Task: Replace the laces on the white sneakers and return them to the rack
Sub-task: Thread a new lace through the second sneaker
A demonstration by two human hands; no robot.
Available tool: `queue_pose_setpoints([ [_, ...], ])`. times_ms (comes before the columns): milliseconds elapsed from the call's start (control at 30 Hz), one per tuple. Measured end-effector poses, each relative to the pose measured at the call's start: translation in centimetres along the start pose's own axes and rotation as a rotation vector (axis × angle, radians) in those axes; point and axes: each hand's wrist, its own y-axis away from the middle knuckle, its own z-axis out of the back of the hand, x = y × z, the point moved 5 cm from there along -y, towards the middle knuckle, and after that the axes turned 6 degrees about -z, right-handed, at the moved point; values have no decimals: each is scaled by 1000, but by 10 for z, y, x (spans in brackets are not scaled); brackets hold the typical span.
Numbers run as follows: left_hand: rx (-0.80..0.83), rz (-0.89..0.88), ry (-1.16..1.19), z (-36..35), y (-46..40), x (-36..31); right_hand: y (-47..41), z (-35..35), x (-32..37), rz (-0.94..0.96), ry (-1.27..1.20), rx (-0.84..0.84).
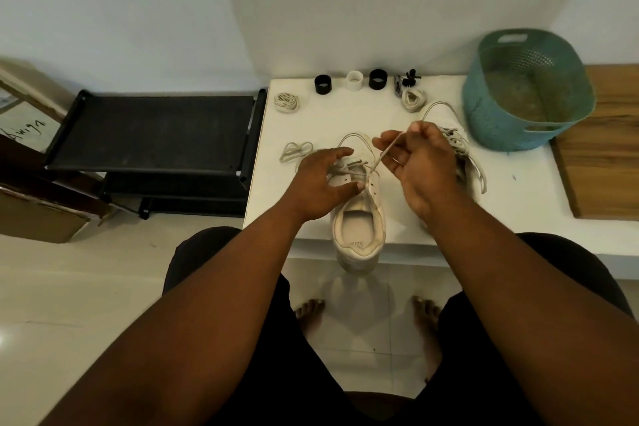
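Lacing the near sneaker (359, 218)

Our right hand (420, 166) pinches the lace (389, 149); our left hand (321, 183) steadies loosely. Pulling hard could drag the overhanging shoe off the surface (511, 190).

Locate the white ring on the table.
In the head view, the white plastic ring stands at the far edge of the white table, between two black plastic rings, left of the teal perforated plastic basket.

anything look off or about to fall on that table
The sneaker being laced sticks its heel out past the front edge of the white table. The left hand steadies it while the right hand pulls the lace.
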Motion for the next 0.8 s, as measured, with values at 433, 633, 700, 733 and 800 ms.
queue_pose_setpoints([
  [433,-97,4,-31,-7,7,-1,-11,-7,10,364,1336,43],
  [633,-120,51,45,-3,5,2,-6,-7,9,-70,-137,209],
  [700,-110,70,73,-4,5,4,-8,-4,17,69,317,99],
  [733,-102,84,83,-6,6,5,-11,-2,20,203,709,37],
  [800,-90,104,98,-9,5,9,-15,-6,15,345,1337,32],
])
